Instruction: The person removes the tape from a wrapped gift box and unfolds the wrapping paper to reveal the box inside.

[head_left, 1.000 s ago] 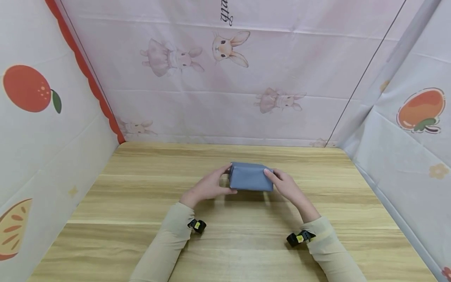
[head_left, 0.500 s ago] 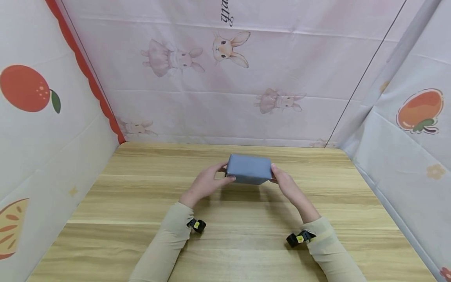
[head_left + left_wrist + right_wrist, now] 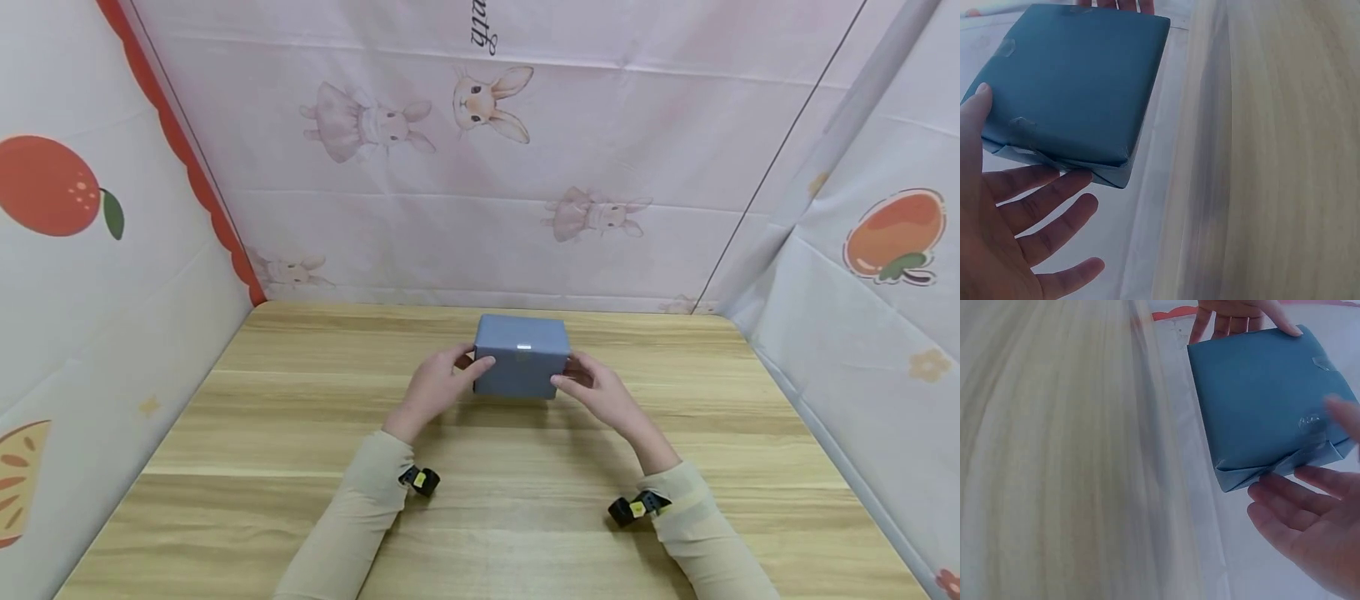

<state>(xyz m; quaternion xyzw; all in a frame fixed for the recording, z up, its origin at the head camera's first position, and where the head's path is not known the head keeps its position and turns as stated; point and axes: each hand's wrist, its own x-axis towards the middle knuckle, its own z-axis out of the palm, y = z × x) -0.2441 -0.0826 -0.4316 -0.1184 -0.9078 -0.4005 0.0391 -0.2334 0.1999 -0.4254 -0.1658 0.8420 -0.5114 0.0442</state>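
Observation:
A box wrapped in blue paper (image 3: 522, 372) is held between both hands, close over the far half of the wooden table. Clear tape and folded paper ends show on it in both wrist views. The left hand (image 3: 438, 387) grips its left end, thumb on the near face and fingertips against the folded end in the left wrist view. At the opposite end, the right hand (image 3: 603, 392) holds the box with its thumb at the lower right of the near face; the fingers (image 3: 1285, 506) press the folded end from below in the right wrist view.
The wooden table (image 3: 510, 533) reaches back to a pink rabbit-print cloth (image 3: 420, 233). White cloths printed with fruit, such as the left cloth (image 3: 82, 308) and right cloth (image 3: 847, 317), hang along both sides. Each sleeve carries a black wrist camera, including the left camera (image 3: 422, 481).
The box has turned over in the hands, bringing other faces into view, and shifted slightly left and away. The right thumb has moved from its upper edge to the near face.

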